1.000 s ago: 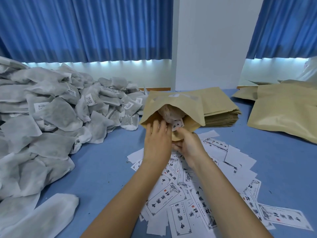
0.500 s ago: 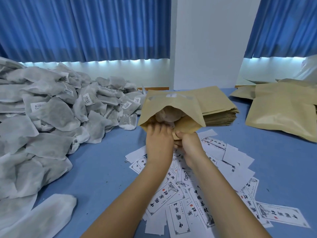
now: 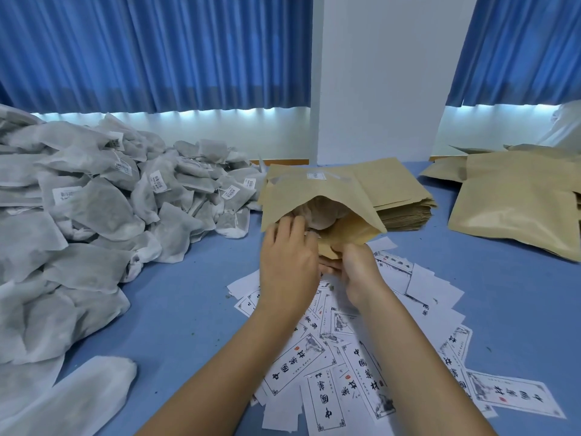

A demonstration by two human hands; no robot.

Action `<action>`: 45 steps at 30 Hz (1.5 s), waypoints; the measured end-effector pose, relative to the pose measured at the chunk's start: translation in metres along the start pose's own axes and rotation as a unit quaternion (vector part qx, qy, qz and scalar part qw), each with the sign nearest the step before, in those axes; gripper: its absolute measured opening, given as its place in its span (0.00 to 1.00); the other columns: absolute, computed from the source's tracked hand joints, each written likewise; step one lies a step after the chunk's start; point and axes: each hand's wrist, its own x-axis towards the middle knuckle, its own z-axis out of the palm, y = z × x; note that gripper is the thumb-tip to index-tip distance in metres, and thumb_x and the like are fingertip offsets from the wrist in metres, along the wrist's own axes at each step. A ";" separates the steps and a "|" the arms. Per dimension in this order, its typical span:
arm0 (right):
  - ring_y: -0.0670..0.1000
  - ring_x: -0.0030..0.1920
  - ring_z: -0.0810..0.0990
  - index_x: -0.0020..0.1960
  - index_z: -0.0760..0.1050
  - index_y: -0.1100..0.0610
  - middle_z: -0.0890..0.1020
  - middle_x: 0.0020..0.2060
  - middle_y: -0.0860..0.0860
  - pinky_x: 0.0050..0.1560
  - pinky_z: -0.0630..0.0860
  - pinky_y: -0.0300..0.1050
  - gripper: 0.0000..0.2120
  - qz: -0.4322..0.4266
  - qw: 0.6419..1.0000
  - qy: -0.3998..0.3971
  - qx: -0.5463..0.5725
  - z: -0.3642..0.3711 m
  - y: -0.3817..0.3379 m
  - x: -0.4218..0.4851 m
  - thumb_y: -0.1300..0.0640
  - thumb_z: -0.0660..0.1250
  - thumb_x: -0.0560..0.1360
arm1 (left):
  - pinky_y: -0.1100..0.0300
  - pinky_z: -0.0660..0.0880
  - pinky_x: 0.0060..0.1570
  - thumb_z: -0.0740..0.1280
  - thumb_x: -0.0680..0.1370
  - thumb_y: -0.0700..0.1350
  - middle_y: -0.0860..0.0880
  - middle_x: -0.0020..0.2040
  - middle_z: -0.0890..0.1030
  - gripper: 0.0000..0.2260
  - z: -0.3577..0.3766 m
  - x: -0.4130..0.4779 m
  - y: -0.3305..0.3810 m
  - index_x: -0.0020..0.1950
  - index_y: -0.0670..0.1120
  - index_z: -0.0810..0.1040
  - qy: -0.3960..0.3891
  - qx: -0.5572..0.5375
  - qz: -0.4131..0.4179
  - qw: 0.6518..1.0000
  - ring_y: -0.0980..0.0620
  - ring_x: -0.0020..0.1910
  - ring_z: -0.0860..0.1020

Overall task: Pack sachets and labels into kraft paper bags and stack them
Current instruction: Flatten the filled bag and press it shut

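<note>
Showing a kraft paper bag (image 3: 317,191) with its mouth open toward the viewer, held just above the blue table (image 3: 188,309) in front of a stack of flat bags (image 3: 405,196). The left hand (image 3: 287,265) has its fingers nearly straight, the tips inside the mouth against a sachet (image 3: 317,215) lodged within the bag; it grips nothing. The right hand (image 3: 358,272) has curled fingers pinching the lower lip of the mouth. Printed labels (image 3: 345,360) lie scattered on the table beneath both forearms. A pile of sachets (image 3: 94,209) fills the left side; filled bags (image 3: 515,212) lie at the right, well apart from the hands. Blue curtains (image 3: 157,51) hang behind
</note>
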 end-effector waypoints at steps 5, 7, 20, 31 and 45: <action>0.52 0.28 0.83 0.45 0.69 0.60 0.79 0.33 0.49 0.24 0.74 0.36 0.10 -0.027 0.998 -0.021 -0.056 0.003 0.001 -0.001 0.69 0.53 0.78 | 0.47 0.72 0.61 0.56 0.75 0.32 0.43 0.64 0.76 0.20 -0.003 0.012 -0.010 0.64 0.41 0.75 0.054 -0.016 -0.026 0.998 0.43 0.61 0.76; 0.53 0.32 0.85 0.47 0.72 0.59 0.83 0.35 0.49 0.26 0.75 0.37 0.10 -0.035 0.997 -0.046 -0.060 0.005 0.000 -0.003 0.69 0.54 0.78 | 0.50 0.75 0.51 0.63 0.70 0.31 0.45 0.59 0.79 0.24 -0.001 0.012 -0.015 0.65 0.43 0.75 0.032 -0.033 -0.003 0.999 0.43 0.53 0.78; 0.57 0.50 0.84 0.61 0.74 0.53 0.85 0.51 0.56 0.54 0.78 0.50 0.25 -0.031 0.986 -0.162 -0.007 -0.006 -0.009 -0.002 0.36 0.61 0.74 | 0.58 0.65 0.27 0.75 0.47 0.28 0.47 0.29 0.77 0.14 -0.005 0.010 -0.028 0.22 0.42 0.75 -0.063 0.010 0.014 0.998 0.46 0.31 0.74; 0.51 0.31 0.81 0.55 0.74 0.61 0.82 0.33 0.53 0.27 0.77 0.39 0.11 0.032 0.990 0.016 0.133 -0.012 -0.012 0.003 0.55 0.56 0.82 | 0.61 0.77 0.28 0.60 0.78 0.42 0.43 0.32 0.83 0.13 0.000 -0.006 0.020 0.45 0.35 0.81 -0.311 -0.630 -0.330 0.630 0.49 0.28 0.81; 0.50 0.39 0.78 0.46 0.75 0.64 0.79 0.41 0.55 0.31 0.79 0.37 0.04 -0.019 0.985 0.097 0.141 -0.021 -0.009 0.008 0.63 0.68 0.76 | 0.49 0.80 0.51 0.59 0.81 0.37 0.44 0.64 0.76 0.18 0.023 0.002 -0.031 0.70 0.47 0.66 -0.020 -0.760 -0.558 0.333 0.45 0.50 0.82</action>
